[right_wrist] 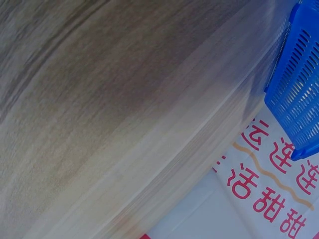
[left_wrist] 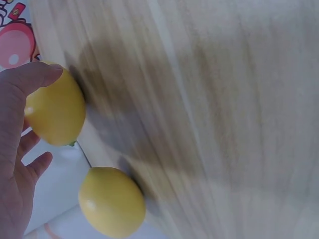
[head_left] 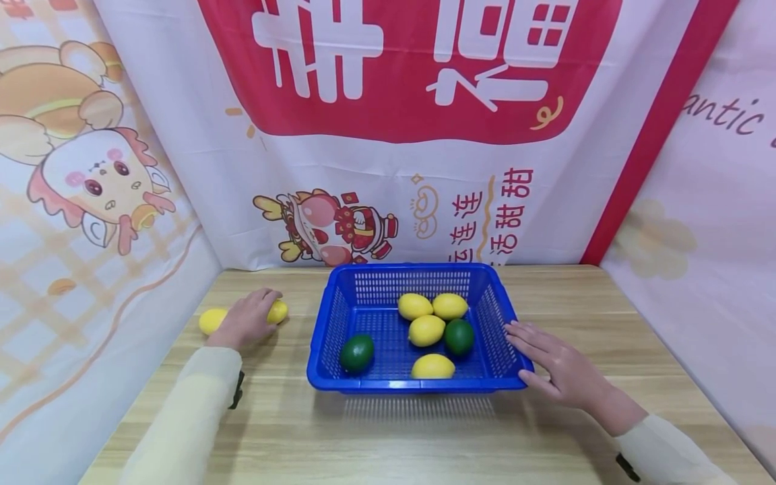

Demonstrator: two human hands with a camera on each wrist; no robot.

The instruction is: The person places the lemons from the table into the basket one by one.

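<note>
On the left of the table my left hand (head_left: 247, 322) holds a yellow lemon (head_left: 277, 312), thumb on its near side and fingers around the far side, as the left wrist view shows that lemon (left_wrist: 57, 109). A second lemon (head_left: 212, 321) lies beside the hand, untouched. At centre stands a blue plastic basket (head_left: 418, 384) holding several lemons (head_left: 427, 331) and two dark green avocado-like fruits (head_left: 357, 353). My right hand (head_left: 560, 367) rests with extended fingers against the basket's right rim. The right wrist view shows the basket (right_wrist: 299, 89) but not that hand.
The wood-grain table (head_left: 279, 424) runs to a printed cloth backdrop (head_left: 545, 222) behind the basket. Cloth walls (head_left: 121, 283) with cartoon prints stand along the left and right sides.
</note>
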